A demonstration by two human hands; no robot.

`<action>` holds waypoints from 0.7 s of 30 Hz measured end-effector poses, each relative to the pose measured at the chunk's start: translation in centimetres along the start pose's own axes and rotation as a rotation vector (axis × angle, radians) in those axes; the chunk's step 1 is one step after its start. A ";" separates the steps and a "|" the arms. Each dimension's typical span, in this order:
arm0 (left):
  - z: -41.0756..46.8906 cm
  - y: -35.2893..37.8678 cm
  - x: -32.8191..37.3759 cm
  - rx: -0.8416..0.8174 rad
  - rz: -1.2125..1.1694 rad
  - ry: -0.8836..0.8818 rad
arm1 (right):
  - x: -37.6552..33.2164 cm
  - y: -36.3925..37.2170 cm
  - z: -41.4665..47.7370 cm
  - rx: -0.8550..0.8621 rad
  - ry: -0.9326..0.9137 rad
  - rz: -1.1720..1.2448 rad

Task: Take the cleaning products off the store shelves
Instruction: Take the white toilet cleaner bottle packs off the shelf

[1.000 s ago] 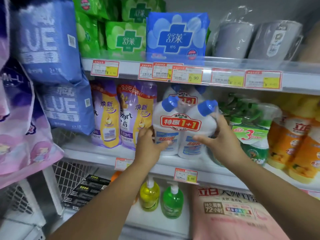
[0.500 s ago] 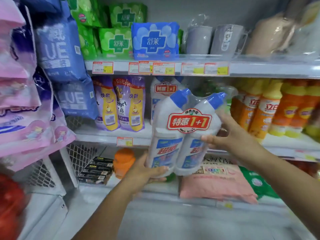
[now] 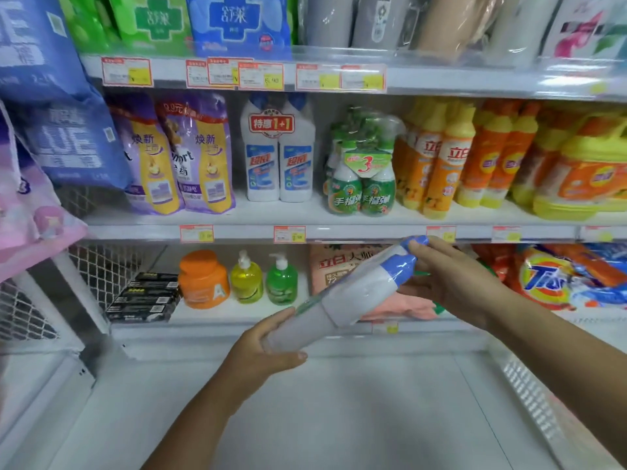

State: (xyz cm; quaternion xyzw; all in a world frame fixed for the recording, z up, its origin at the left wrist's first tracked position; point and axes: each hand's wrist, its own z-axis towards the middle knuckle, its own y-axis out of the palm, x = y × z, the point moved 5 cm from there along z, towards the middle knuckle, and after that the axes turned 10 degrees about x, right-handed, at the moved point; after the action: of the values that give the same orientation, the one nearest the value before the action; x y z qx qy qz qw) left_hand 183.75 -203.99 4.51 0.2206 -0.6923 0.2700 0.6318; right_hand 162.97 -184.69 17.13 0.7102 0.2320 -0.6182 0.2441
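A shrink-wrapped twin pack of white cleaner bottles with blue caps (image 3: 353,293) lies tilted in the air in front of the lower shelf, caps up to the right. My left hand (image 3: 261,351) grips its base from below. My right hand (image 3: 451,279) holds the cap end, thumb on a blue cap. A second identical twin pack (image 3: 278,157) stands upright on the middle shelf (image 3: 339,228).
Purple refill pouches (image 3: 176,154), a green spray-bottle pack (image 3: 363,178) and orange detergent bottles (image 3: 475,157) flank the twin pack on that shelf. Below stand an orange tub (image 3: 203,279), two pump bottles (image 3: 264,279) and a pink bag (image 3: 339,266). A white low platform (image 3: 305,401) lies beneath my arms.
The twin pack has come off the middle shelf and down toward me, tipping from upright to nearly lying. Both hands kept hold of it. The view has dropped and pulled back.
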 end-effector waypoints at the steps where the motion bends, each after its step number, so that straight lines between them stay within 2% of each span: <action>1: -0.2 0.0 0.1 -0.012 0.029 0.020 | 0.3 -0.1 -0.2 0.003 0.012 0.031; 7: -0.5 -0.5 -0.8 -0.023 0.136 0.060 | 2.0 0.1 -0.3 0.003 0.071 0.033; 14: -0.7 -0.3 -0.5 0.022 0.252 0.116 | 1.8 0.5 -0.3 -0.079 0.083 0.073; 21: -0.9 0.0 -0.4 0.026 0.239 0.053 | 2.1 0.6 -0.1 -0.112 0.076 0.087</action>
State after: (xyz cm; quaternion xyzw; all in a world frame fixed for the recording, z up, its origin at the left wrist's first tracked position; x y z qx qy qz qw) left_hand 184.44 -203.42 4.18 0.1376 -0.6930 0.3581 0.6104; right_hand 163.74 -185.03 15.13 0.7278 0.2443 -0.5655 0.3013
